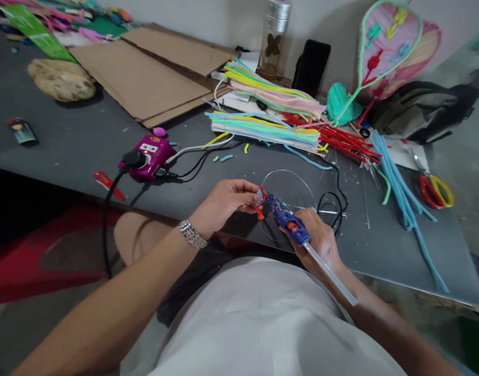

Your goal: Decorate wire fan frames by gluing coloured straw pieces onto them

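Near the front edge of the grey table, my left hand (234,200) pinches a small red and light-blue pipe-cleaner piece (260,202) between thumb and fingers. Facing it from the right, my right hand (318,237) is wrapped round a blue hot glue gun (292,222). The gun's nozzle points at the red and blue piece, very close to it; whether they touch I cannot tell. A long clear glue stick (331,274) juts out of the gun's back end. Behind the gun, a thin wire hoop (288,171) shows in part, its lower portion hidden by my hands.
A purple power adapter (155,154) with black cables sits left. Behind lie bundles of coloured pipe cleaners (266,129), cardboard sheets (145,78), a bottle (276,39) and a phone (312,68). To the right are blue pipe cleaners (399,183), scissors (435,190) and decorated fans (390,44).
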`<state>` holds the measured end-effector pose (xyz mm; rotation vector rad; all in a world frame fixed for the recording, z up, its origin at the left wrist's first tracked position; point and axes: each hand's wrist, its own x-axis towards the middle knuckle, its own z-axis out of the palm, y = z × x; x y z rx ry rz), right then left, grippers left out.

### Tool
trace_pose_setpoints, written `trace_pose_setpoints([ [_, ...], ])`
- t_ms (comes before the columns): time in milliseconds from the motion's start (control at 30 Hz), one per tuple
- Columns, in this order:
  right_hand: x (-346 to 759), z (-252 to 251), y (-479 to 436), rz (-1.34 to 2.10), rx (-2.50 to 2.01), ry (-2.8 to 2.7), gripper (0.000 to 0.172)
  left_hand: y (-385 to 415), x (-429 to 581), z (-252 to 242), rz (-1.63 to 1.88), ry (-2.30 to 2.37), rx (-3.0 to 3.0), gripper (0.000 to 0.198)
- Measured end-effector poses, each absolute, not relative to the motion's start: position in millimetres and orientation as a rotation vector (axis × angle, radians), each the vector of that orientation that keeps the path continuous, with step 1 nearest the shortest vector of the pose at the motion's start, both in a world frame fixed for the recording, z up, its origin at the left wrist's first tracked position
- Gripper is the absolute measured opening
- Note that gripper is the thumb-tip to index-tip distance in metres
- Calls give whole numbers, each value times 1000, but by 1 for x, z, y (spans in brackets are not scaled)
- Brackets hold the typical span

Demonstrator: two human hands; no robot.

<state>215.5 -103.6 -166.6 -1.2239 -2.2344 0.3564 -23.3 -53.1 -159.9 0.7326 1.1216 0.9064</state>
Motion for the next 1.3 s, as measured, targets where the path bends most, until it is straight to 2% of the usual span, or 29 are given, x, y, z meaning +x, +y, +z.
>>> trace_pose_setpoints([
  [1300,216,-164,-99,407,-1227,-2254,8,-54,-22,-160,916,1124,719,33],
])
